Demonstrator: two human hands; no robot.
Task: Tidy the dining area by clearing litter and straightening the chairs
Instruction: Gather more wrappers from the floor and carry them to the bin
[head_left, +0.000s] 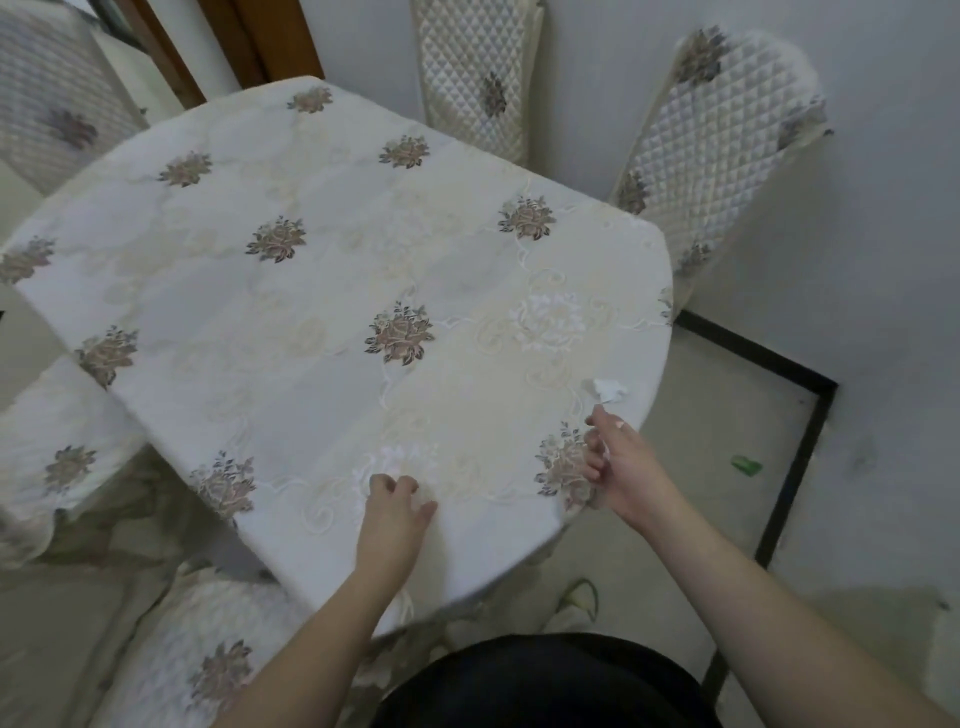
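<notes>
A small crumpled white paper scrap (608, 389) stands up near the right edge of the table (322, 270), which is covered by a cream floral cloth. My right hand (621, 462) reaches to it from below. The index fingertip and thumb meet the scrap's lower end and the other fingers are curled in. My left hand (395, 506) rests on the cloth near the front edge, fingers loosely bent and holding nothing. A green bit of litter (746, 465) lies on the floor to the right.
Quilted chairs surround the table: one at the back (478, 78), one angled at the right (711, 156), one at the far left (62, 104). Cushioned seats sit at the left (62, 457) and in front (208, 654). A slipper (576, 603) lies under the table edge.
</notes>
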